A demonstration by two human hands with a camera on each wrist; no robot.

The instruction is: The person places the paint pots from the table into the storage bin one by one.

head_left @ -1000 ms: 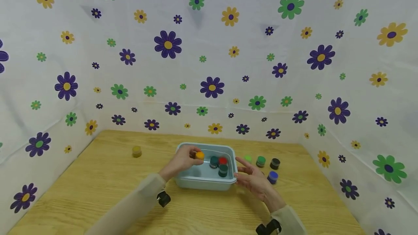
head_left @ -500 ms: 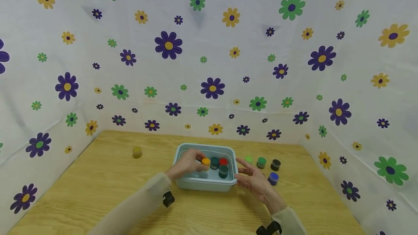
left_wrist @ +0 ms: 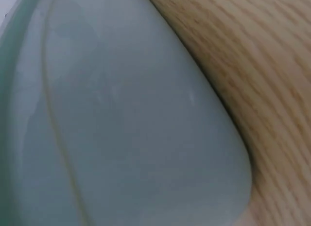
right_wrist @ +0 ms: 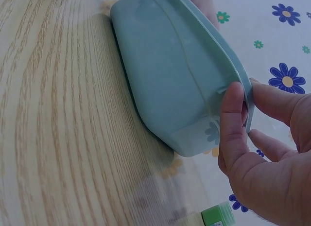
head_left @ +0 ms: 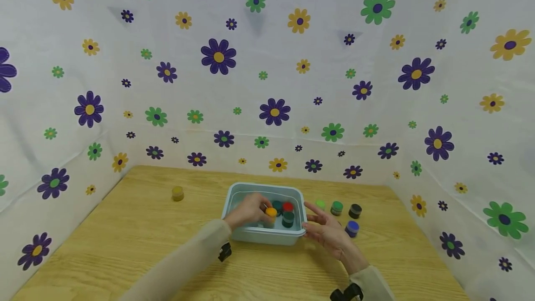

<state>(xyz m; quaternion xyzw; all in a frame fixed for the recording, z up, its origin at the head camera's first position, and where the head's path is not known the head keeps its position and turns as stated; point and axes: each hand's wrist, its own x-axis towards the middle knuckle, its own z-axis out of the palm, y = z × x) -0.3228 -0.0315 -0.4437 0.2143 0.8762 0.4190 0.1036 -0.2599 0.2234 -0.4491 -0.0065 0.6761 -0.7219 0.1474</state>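
My left hand (head_left: 252, 209) reaches over the near rim of a pale blue plastic box (head_left: 267, 237), pinching a small paint jar with an orange lid (head_left: 270, 212) inside it. Beside that jar stand two dark green jars (head_left: 288, 219) and a red-lidded one (head_left: 287, 206). My right hand (head_left: 328, 233) holds the box at its right end. The right wrist view shows the fingers and thumb (right_wrist: 232, 107) of this hand about the box's rim and corner. Only the box wall (left_wrist: 141, 109) and table fill the left wrist view; the left hand is hidden there.
Right of the box stand jars with light green (head_left: 320, 204), green (head_left: 336, 207), black (head_left: 355, 210) and blue (head_left: 352, 228) lids, one more partly hidden by the hand. A yellow jar (head_left: 177, 193) stands alone at left on the wooden table (head_left: 138, 226). Flowered cloth (head_left: 242, 87) encloses the table.
My left hand has moved right and lower into the box with the orange-lidded paint jar, close to the other jars. My right hand has stayed at the box's right end.
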